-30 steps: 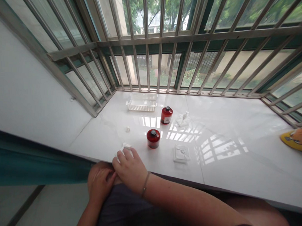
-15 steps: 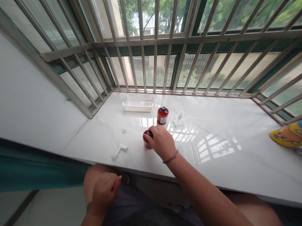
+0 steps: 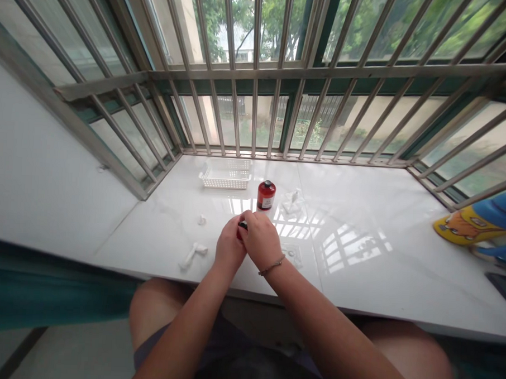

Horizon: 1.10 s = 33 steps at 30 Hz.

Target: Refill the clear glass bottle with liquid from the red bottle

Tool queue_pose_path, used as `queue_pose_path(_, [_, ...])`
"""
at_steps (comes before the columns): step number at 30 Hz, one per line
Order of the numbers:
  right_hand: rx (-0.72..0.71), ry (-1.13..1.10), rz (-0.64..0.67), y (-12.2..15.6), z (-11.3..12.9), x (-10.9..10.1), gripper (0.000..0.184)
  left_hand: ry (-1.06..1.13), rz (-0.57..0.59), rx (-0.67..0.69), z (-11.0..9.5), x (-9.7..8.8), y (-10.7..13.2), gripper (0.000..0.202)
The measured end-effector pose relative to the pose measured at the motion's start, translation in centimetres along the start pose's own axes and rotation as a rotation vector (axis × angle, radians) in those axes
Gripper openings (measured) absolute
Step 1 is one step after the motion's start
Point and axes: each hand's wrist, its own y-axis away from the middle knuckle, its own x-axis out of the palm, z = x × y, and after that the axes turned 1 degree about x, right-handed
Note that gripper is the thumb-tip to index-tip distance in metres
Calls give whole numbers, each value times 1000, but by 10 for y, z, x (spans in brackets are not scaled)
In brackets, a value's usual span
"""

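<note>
My left hand [image 3: 229, 243] is closed around a small red bottle with a black cap [image 3: 243, 225] on the white counter. Over the top of that bottle, my right hand [image 3: 262, 237] has its fingers closed at the cap. Between them the two hands hide most of the bottle. Just beyond my right hand stands a second red bottle [image 3: 266, 197], upright, with a dark cap and a white label. Beside it on the right lies a crumpled white tissue [image 3: 293, 204]. A flat clear packet [image 3: 292, 255] is partly covered by my right wrist.
A white perforated basket [image 3: 226, 183] sits near the window bars [image 3: 254, 117]. On the left lie a twisted white tissue [image 3: 193, 255] and a small white scrap [image 3: 202, 220]. At the far right are a yellow and blue cartoon-patterned container [image 3: 473, 220] and a dark flat object [image 3: 502, 287].
My left hand has come up from my lap to the red bottle and closed around it. My right hand stays at the bottle's top. The view has shifted slightly.
</note>
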Motion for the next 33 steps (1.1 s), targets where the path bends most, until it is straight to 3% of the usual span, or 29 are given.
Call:
queue_pose_path(10, [-152,-88,111,-2,-10,-14,14,15,37,-37,6,-4,-5,35])
queue_pose_path(14, [-136,-6,88,-8,-6,-18,31,19,47,-41,8,-3,-7,33])
queue_pose_path(18, [-182,69,180,-19,-6,-23,18,42,43,-63,7,-4,-5,42])
queue_pose_path(21, [-240,53,210,-21,-7,-31,35,67,45,-68,4,-6,-5,43])
queue_pose_path(27, [-123,68,233,-21,-7,-37,43,112,41,-63,1,-7,-4,54])
queue_pose_path(33, [-173,19,257,-18,-11,-35,47,110,38,-63,3,-5,-5,52])
